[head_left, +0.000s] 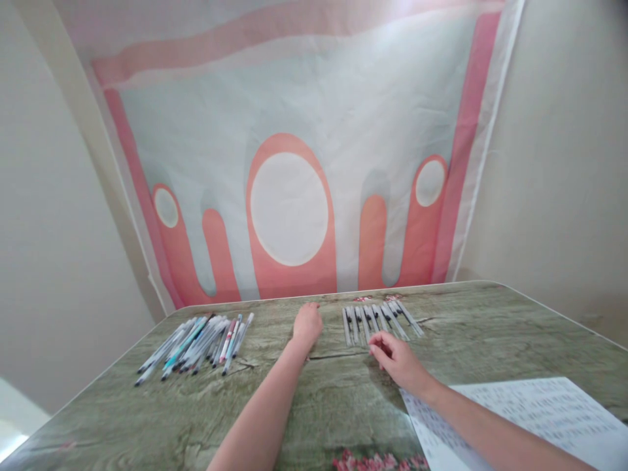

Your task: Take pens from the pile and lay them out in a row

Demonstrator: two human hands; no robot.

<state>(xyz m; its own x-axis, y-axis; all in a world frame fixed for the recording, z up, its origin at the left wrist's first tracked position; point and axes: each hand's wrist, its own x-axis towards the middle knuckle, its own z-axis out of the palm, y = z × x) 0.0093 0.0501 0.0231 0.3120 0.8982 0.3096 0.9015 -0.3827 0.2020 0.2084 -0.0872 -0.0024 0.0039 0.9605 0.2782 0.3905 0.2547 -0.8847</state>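
Note:
My left hand [308, 324] rests on the table between a pile of pens and a row of pens. Its fingers curl under, mostly hidden by the back of the hand, so what they hold, if anything, does not show. My right hand [396, 358] is at the near edge of the row of clear pens [375, 320], its fingers curled in towards the thumb with no object visible in them. Those pens lie side by side, dark parts at mixed heights, the right ones slanted. At the left is the loose pile of pens [203, 343], mostly clear, some teal, blue and pink.
A sheet of printed paper [530, 409] lies at the near right, partly under my right forearm. The wood-patterned table [147, 425] ends at a backdrop with coral shapes [294, 278]. Pink flower prints [377, 461] show at its near edge.

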